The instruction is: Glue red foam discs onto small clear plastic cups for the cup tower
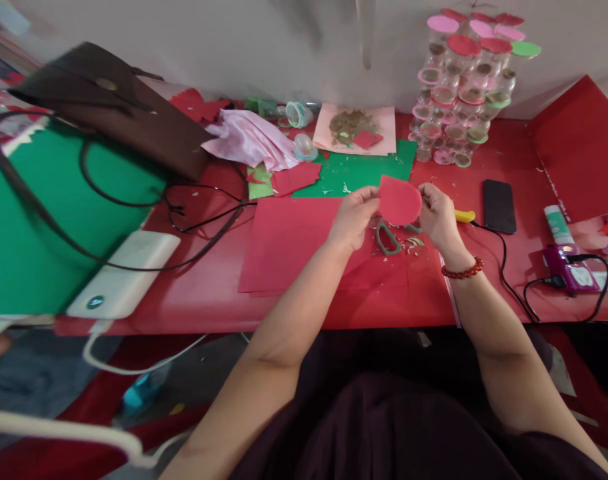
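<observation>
A piece of red paper (pixel 400 201), rounded along its right and lower sides with a corner at the upper left, is held up between both hands. My left hand (pixel 355 217) pinches its left edge. At the right edge, my right hand (pixel 438 215) grips it with fingers closed. Scissors (pixel 388 239) with dark grey handles lie on the table just below the paper, partly hidden by it. Small paper scraps (pixel 414 245) are scattered beside the scissors. Red paper sheets (pixel 294 243) lie flat to the left, under my left forearm.
A tower of small clear bottles (pixel 457 100) with coloured discs stands at the back right. A phone (pixel 499 206), a yellow-handled tool (pixel 465 216) and a glue stick (pixel 559 225) lie to the right. A brown bag (pixel 119 113), cables and a white power bank (pixel 124 275) occupy the left.
</observation>
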`<state>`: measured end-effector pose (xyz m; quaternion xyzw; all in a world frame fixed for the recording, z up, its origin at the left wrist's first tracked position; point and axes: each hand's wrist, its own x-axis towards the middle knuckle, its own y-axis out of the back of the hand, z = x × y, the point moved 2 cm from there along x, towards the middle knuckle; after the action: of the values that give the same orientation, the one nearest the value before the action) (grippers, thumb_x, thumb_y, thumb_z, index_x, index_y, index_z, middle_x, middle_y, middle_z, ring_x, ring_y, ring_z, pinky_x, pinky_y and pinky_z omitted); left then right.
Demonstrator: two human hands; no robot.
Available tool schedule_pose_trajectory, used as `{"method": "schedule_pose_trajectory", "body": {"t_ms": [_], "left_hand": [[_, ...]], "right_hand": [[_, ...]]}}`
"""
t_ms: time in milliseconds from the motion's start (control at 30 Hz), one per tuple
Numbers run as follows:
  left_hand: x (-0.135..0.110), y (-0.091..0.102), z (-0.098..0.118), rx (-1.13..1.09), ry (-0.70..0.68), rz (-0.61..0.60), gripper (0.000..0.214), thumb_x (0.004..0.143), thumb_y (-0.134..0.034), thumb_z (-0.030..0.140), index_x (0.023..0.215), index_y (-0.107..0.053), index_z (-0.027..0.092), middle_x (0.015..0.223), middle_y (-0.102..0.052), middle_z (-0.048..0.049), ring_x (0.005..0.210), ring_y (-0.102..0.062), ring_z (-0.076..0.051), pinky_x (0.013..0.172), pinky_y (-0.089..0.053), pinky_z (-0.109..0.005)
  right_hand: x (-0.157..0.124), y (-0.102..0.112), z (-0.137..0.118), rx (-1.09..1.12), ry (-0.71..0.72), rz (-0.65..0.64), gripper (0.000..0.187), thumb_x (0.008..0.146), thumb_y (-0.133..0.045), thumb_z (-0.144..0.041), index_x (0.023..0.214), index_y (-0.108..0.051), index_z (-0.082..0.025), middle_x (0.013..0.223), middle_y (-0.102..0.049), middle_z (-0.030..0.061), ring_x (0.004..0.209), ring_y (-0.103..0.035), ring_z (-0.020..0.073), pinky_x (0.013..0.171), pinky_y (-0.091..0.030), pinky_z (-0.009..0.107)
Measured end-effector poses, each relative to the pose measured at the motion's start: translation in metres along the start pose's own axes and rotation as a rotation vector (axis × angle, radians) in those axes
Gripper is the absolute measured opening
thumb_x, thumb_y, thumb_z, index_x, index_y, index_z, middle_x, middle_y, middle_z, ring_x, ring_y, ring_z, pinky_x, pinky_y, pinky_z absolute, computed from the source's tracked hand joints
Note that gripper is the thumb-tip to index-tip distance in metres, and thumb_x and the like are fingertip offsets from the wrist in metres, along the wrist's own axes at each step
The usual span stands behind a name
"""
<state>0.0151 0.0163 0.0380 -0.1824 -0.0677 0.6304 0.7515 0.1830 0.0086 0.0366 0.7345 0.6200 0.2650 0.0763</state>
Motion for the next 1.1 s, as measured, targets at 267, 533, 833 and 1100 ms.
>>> {"method": "schedule_pose_trajectory", "body": {"t_ms": [267, 533, 833, 1100], "left_hand": [[0.002, 0.004, -0.001, 0.031, -0.074, 0.027, 0.032, 0.081, -0.077, 0.043, 0.070, -0.060, 0.019, 0.064, -0.059, 0.0029, 0.058, -0.053, -0.009, 0.058, -0.040, -0.021], [0.000, 0.001, -0.004, 0.166, -0.203, 0.048, 0.027, 0.090, -0.072, 0.037, 0.072, -0.064, 0.018, 0.066, -0.059, 0.0027, 0.061, -0.048, -0.009, 0.060, -0.038, -0.021], [0.000, 0.000, -0.006, 0.040, -0.151, 0.038, 0.027, 0.089, -0.072, 0.045, 0.081, -0.067, 0.020, 0.076, -0.067, 0.0004, 0.067, -0.058, -0.011, 0.065, -0.045, -0.022], [0.001, 0.002, -0.004, 0.043, -0.128, 0.068, 0.036, 0.087, -0.075, 0.048, 0.074, -0.057, 0.020, 0.066, -0.054, 0.0044, 0.057, -0.051, -0.008, 0.058, -0.042, -0.022]], "right_hand": [[-0.003, -0.002, -0.006, 0.070, 0.002, -0.147, 0.025, 0.093, -0.056, -0.036, 0.073, -0.047, -0.024, 0.060, -0.043, -0.0059, 0.057, -0.039, 0.0110, 0.056, -0.031, 0.027], [-0.002, -0.006, -0.003, 0.200, -0.044, -0.199, 0.039, 0.092, -0.058, -0.058, 0.076, -0.048, -0.024, 0.064, -0.044, -0.0050, 0.058, -0.039, 0.0104, 0.052, -0.031, 0.025], [-0.004, -0.005, -0.006, 0.187, -0.008, -0.142, 0.034, 0.095, -0.056, -0.050, 0.075, -0.052, -0.023, 0.064, -0.047, -0.0044, 0.057, -0.041, 0.0096, 0.053, -0.034, 0.025], [-0.004, -0.005, -0.011, 0.174, -0.008, -0.123, 0.035, 0.095, -0.054, -0.052, 0.074, -0.051, -0.024, 0.060, -0.048, -0.0039, 0.054, -0.044, 0.0111, 0.052, -0.037, 0.026]]}}
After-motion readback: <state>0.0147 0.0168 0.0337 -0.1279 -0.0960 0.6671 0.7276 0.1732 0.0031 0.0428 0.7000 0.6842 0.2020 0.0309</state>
